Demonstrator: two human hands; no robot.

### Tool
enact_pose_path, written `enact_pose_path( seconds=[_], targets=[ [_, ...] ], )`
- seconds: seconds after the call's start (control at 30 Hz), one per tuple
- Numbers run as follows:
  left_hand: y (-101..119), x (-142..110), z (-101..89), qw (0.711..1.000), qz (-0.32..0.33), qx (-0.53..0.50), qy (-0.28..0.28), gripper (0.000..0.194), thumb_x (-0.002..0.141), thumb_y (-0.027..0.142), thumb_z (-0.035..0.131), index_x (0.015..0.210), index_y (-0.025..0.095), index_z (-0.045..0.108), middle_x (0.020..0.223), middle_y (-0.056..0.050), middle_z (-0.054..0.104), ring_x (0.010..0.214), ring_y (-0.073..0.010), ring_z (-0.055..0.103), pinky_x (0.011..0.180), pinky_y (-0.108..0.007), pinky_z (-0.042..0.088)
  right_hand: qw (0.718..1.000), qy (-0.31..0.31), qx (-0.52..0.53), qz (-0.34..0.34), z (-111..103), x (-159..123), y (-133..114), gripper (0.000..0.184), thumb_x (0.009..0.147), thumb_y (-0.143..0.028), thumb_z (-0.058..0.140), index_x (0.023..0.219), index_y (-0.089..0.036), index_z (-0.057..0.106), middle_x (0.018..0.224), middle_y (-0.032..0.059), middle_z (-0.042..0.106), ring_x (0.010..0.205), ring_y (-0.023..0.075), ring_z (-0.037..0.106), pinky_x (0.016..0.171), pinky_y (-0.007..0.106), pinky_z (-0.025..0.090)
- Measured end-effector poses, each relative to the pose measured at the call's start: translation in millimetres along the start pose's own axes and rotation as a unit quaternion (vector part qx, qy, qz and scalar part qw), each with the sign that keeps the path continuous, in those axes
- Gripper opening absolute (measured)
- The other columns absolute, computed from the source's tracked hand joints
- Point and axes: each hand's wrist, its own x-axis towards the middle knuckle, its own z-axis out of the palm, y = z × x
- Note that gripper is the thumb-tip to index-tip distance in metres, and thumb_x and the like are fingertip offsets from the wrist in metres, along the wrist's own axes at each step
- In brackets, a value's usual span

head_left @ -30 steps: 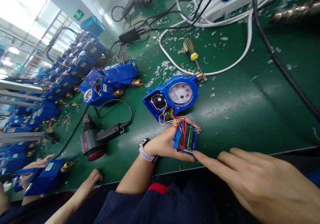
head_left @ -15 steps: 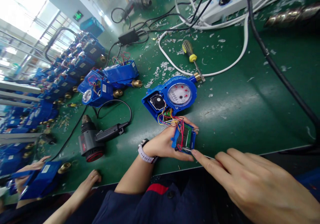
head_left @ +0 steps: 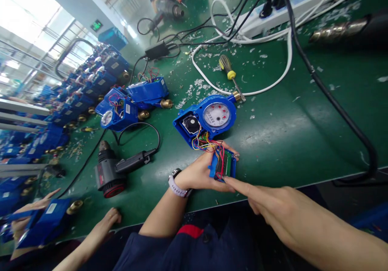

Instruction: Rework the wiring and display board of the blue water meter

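My left hand (head_left: 200, 174), wearing a watch, is closed around a small blue housing (head_left: 233, 168) with a green circuit board (head_left: 228, 162) and red and black wires inside. Thin coloured wires (head_left: 206, 143) link it to a blue water meter (head_left: 197, 105), whose round dial faces up beside an open compartment. My right hand (head_left: 273, 202) has its index fingertip at the lower edge of the housing, by the red wires. Its other fingers are curled under; whatever they hold is hidden.
A yellow-and-black screwdriver (head_left: 227, 67) lies by the meter's brass fitting. Left are a heat gun (head_left: 110, 172) and more meters (head_left: 121, 109). A power strip (head_left: 285, 8), cables and a metal nozzle (head_left: 339, 30) lie at upper right. Another person's hand (head_left: 112, 216) rests at lower left.
My right hand has moved slightly left, its index finger now reaching over the housing's edge. A thin metal piece seen there before is now covered. My left hand stays nearly still.
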Motion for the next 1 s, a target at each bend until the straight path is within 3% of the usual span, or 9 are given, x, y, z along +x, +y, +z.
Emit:
enact_pose_path(
  seconds=[0.07,0.17,0.43,0.53,0.63,0.77,1.0],
  targets=[
    [1.3,-0.2,0.5,1.000,-0.004,0.000,0.003,0.074,0.057,0.041,0.089,0.119,0.020,0.053,0.128,-0.013,0.052,0.134,-0.0338,0.042,0.120,-0.054,0.022,0.999,-0.032,0.022,0.022,-1.6,3.7,2.0,0.061,0.092,-0.005,0.039,0.148,-0.029,0.037,0.083,-0.0023,0.071,0.060,0.0126,0.067,0.051,0.021,0.048],
    [3.6,-0.9,1.1,1.000,-0.015,-0.009,0.008,0.074,0.057,0.043,0.089,0.118,0.019,0.053,0.130,-0.013,0.051,0.135,-0.0336,0.040,0.120,-0.052,0.023,0.999,-0.019,0.002,0.028,-1.6,9.8,4.0,0.053,0.095,-0.011,0.045,0.145,-0.029,0.044,0.081,-0.0001,0.072,0.060,0.0147,0.068,0.052,0.022,0.047],
    [8.2,1.2,-0.6,0.999,-0.033,-0.013,-0.010,0.075,0.059,0.041,0.087,0.121,0.018,0.051,0.126,-0.013,0.051,0.129,-0.0322,0.045,0.117,-0.051,0.029,0.985,0.027,-0.135,-0.101,-0.6,13.9,10.4,0.066,0.076,0.002,0.041,0.139,-0.014,0.049,0.062,-0.0033,0.062,0.043,0.0143,0.056,0.041,0.029,0.033],
    [9.0,1.2,0.4,0.999,-0.027,-0.018,0.004,0.073,0.059,0.038,0.088,0.120,0.018,0.052,0.127,-0.013,0.050,0.132,-0.0334,0.043,0.118,-0.052,0.027,0.989,0.029,-0.116,-0.086,2.5,13.3,8.1,0.065,0.078,0.002,0.040,0.141,-0.014,0.047,0.068,-0.0021,0.066,0.047,0.0142,0.059,0.043,0.028,0.039],
    [9.2,0.3,1.5,0.998,-0.036,-0.040,0.012,0.074,0.056,0.037,0.090,0.118,0.019,0.052,0.129,-0.013,0.050,0.135,-0.0339,0.040,0.119,-0.051,0.025,0.999,0.037,-0.017,-0.036,9.0,14.2,2.9,0.059,0.088,0.000,0.037,0.144,-0.014,0.041,0.088,0.0019,0.073,0.063,0.0137,0.068,0.055,0.025,0.051],
    [9.4,-0.4,1.3,0.996,-0.045,-0.076,0.018,0.082,0.055,0.035,0.091,0.122,0.020,0.047,0.130,-0.014,0.050,0.129,-0.0317,0.048,0.118,-0.050,0.030,0.996,0.047,0.080,-0.014,15.4,16.0,1.1,0.052,0.095,-0.004,0.035,0.145,-0.015,0.040,0.093,0.0024,0.073,0.070,0.0127,0.070,0.059,0.022,0.054],
    [4.0,-0.1,1.5,0.995,-0.013,-0.097,0.006,0.079,0.063,0.031,0.087,0.123,0.023,0.038,0.125,-0.012,0.050,0.119,-0.0271,0.056,0.113,-0.049,0.037,0.995,0.062,-0.045,-0.068,20.0,12.3,13.0,0.062,0.087,0.001,0.034,0.146,-0.017,0.042,0.071,0.0001,0.067,0.053,0.0165,0.063,0.050,0.028,0.054]
  ],
)
